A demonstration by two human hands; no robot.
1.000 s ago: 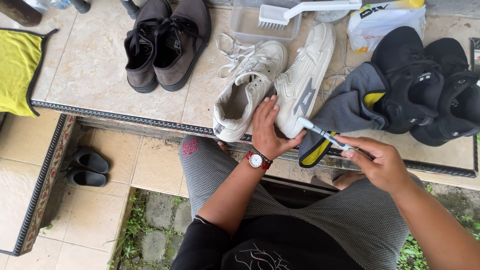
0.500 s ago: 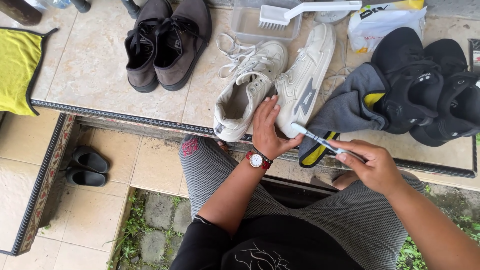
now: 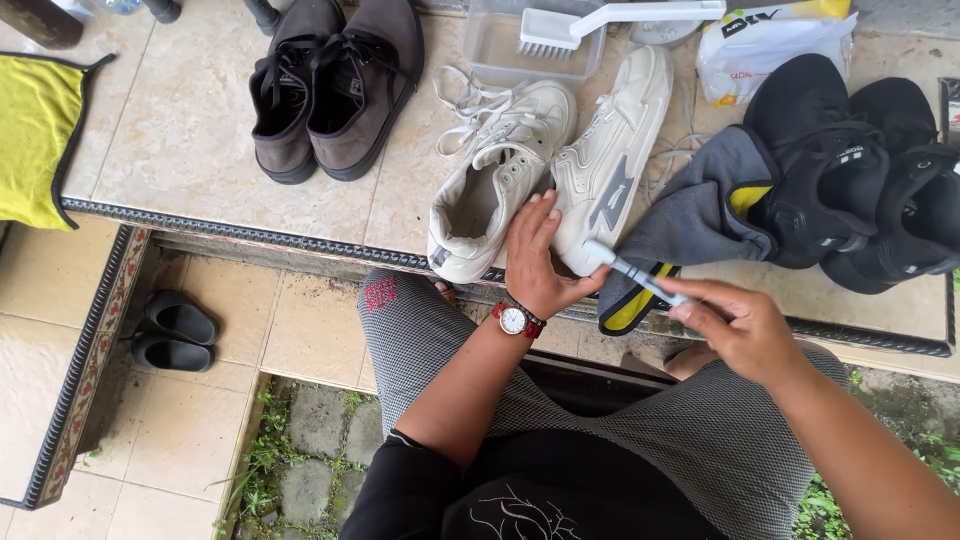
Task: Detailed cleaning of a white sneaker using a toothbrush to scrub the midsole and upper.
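Scanned left to right. Yellow cloth [image 3: 35,140] lay flat at the far left of the tiled ledge [image 3: 180,150], well clear of the work. Brown shoes [image 3: 335,85] sat paired and upright, also clear. Down on the floor, dark sandals [image 3: 175,330].

Centre: white sneakers [image 3: 545,165] at the ledge's front edge. The left one sat upright with its heel right on the edge; the right one was tipped on its side, sole edge toward me. My left hand [image 3: 540,260] was open, palm and fingers pressed flat on that tipped shoe's heel. It braced the shoe but did not clamp it. Loose laces [image 3: 470,100] trailed behind.

My right hand [image 3: 740,325] was closed in a pinch on a small white pen-like applicator [image 3: 630,270], tip aimed at the tipped sneaker's heel, just short of it or barely touching; I couldn't tell which.

Risks as I read them:
- A flat-palm brace is weak, so pressure from the tip could slide or roll the shoe toward the edge and off.
- The upright sneaker's heel was at the lip, and a nudge from my wrist could drop it.
- The tip was close to my left thumb and could slip onto skin.
- The grey-and-yellow cloth [image 3: 690,225] draped over the edge under my right hand could snag it or get pulled off.

Behind were a tub [image 3: 500,55] with a white brush [image 3: 600,25] and a bag [image 3: 760,45]. Black shoes [image 3: 860,170] at far right were no issue.
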